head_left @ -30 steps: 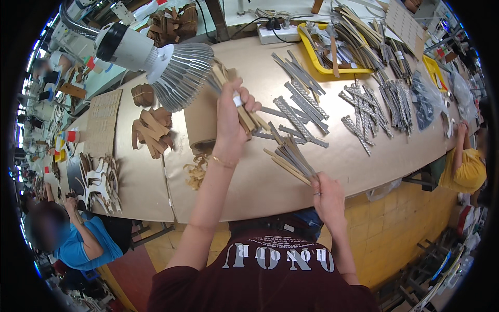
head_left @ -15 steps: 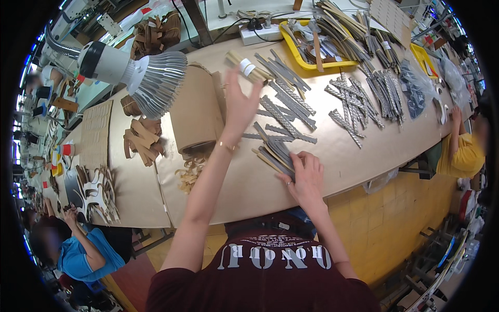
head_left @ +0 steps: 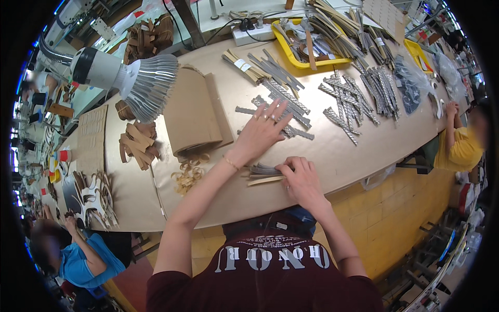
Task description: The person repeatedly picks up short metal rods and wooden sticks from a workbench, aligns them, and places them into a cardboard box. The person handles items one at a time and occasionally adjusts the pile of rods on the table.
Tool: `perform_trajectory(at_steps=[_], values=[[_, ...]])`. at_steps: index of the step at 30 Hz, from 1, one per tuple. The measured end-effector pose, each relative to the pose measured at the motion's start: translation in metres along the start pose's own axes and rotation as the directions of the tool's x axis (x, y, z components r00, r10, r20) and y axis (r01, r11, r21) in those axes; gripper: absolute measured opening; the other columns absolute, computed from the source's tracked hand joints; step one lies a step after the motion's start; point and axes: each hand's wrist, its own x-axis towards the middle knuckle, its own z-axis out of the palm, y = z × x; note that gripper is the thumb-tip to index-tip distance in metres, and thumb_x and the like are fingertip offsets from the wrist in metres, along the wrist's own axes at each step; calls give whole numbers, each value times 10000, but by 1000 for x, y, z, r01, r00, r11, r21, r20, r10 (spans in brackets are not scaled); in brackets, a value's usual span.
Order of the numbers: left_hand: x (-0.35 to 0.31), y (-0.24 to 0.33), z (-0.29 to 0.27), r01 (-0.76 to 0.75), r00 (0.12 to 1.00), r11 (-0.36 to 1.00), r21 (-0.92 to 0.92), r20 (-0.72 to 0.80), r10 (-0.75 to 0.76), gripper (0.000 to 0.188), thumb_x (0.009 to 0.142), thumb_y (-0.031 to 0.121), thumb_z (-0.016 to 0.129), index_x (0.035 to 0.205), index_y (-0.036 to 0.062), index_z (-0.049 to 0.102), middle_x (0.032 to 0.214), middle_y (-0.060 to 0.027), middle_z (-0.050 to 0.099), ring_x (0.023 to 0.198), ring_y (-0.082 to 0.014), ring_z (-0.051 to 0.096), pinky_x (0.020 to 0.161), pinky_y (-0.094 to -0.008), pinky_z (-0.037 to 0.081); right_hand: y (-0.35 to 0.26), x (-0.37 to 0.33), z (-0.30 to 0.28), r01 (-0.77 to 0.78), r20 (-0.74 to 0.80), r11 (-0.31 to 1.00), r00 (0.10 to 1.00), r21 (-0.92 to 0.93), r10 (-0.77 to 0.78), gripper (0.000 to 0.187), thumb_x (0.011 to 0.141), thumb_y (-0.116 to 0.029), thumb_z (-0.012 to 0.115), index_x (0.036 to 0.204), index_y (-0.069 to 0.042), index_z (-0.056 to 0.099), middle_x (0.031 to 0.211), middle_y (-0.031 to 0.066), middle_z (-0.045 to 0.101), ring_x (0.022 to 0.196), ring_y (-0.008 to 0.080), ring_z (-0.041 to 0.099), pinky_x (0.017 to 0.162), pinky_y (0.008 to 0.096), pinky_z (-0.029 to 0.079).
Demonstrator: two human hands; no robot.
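Note:
My left hand (head_left: 261, 131) lies open, fingers spread, over the near end of some loose grey strips (head_left: 297, 122), some of them braided. Whether it presses on them, I cannot tell. Close to the table's front edge, my right hand (head_left: 302, 182) is closed on the right end of a small bundle of grey strips (head_left: 264, 170) with pale edges; the thumb and fingers pinch it. Behind the left hand lies another bundle of pale strips (head_left: 243, 64) with a white paper band around it.
A lamp head (head_left: 148, 83) hangs at the left above a brown paper stack (head_left: 189, 117). Pale curled shavings (head_left: 189, 174) lie beside it. Braided grey strips (head_left: 347, 101) and a yellow tray (head_left: 312, 65) are to the right. Co-workers sit at both sides.
My left hand has come down and toward me, away from the banded bundle, onto the loose strips. The bundle in my right hand has turned and now lies lower and flatter.

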Motion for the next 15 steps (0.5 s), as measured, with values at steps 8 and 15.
perform_trajectory(at_steps=[8, 15], values=[[50, -18, 3, -71, 997, 994, -83, 8, 72, 724, 882, 422, 672, 1461, 77, 409, 1522, -137, 411, 1448, -310, 325, 1196, -475, 261, 10, 8, -5, -79, -53, 997, 996, -19, 78, 397, 745, -78, 706, 1132, -131, 636, 1062, 65, 551, 1045, 256, 531, 883, 402, 417], [42, -7, 7, -96, 988, 994, -45, 116, 101, 638, 942, 363, 608, 1459, 54, 399, 1475, -149, 457, 1374, -324, 415, 1183, -477, 268, 7, 8, -5, -76, -58, 996, 996, -45, 74, 410, 745, -73, 702, 1145, -119, 627, 1072, 68, 545, 1055, 255, 524, 882, 394, 415]])
